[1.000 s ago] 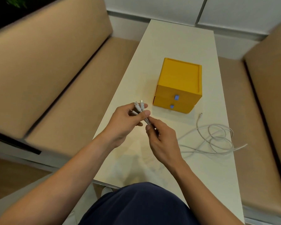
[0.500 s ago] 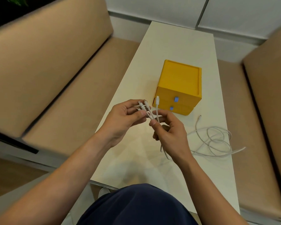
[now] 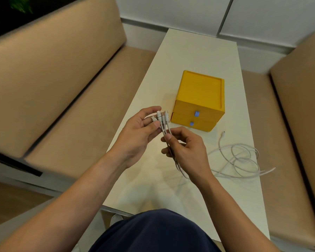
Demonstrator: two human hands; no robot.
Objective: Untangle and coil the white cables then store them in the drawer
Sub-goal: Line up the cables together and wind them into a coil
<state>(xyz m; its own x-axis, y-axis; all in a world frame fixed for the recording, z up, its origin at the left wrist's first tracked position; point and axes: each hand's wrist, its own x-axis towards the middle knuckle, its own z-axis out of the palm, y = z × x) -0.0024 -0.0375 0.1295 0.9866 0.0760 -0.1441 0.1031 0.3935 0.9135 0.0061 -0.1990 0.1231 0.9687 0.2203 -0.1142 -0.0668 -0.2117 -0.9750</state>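
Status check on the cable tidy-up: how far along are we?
Early. Done: several connector ends are gathered together. In hand: the left hand pinches them, and the right hand grips the cords just below. Left: the loose cable lies uncoiled on the table, and both drawers of the yellow drawer box are shut.

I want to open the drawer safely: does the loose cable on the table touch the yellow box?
Apart. The head view shows a strip of bare table between the box and the plug end of the cable.
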